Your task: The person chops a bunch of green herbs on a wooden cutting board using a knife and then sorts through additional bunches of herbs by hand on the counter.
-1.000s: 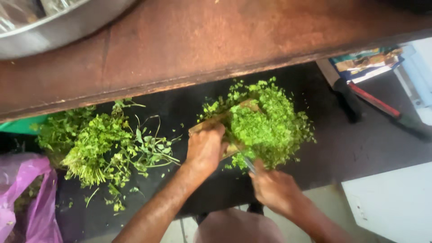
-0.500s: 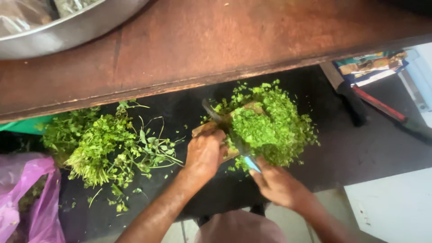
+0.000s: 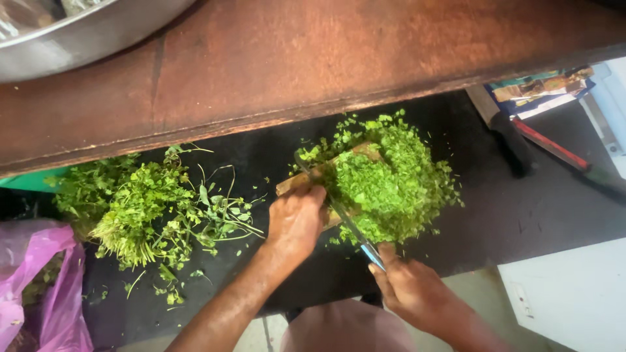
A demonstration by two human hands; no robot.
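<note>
A pile of finely chopped green herbs (image 3: pixel 391 179) covers a small wooden cutting board (image 3: pixel 297 184) on a black surface. My right hand (image 3: pixel 411 290) grips a knife (image 3: pixel 342 218) with a blue handle, its blade lying across the near left part of the pile. My left hand (image 3: pixel 297 221) rests on the board's left side, fingers curled beside the blade. A bunch of uncut leafy herbs with stems (image 3: pixel 140 205) lies to the left of my left hand.
A brown wooden ledge (image 3: pixel 313 65) runs across the top, with a metal bowl (image 3: pixel 78 32) at its left. A pink plastic bag (image 3: pixel 36 287) sits bottom left. Tools with black and red handles (image 3: pixel 541 146) lie right. A white box (image 3: pixel 574 300) is bottom right.
The knife has shifted from the pile's near edge to a slant across its left part. My left hand stays on the board. The view has drifted slightly.
</note>
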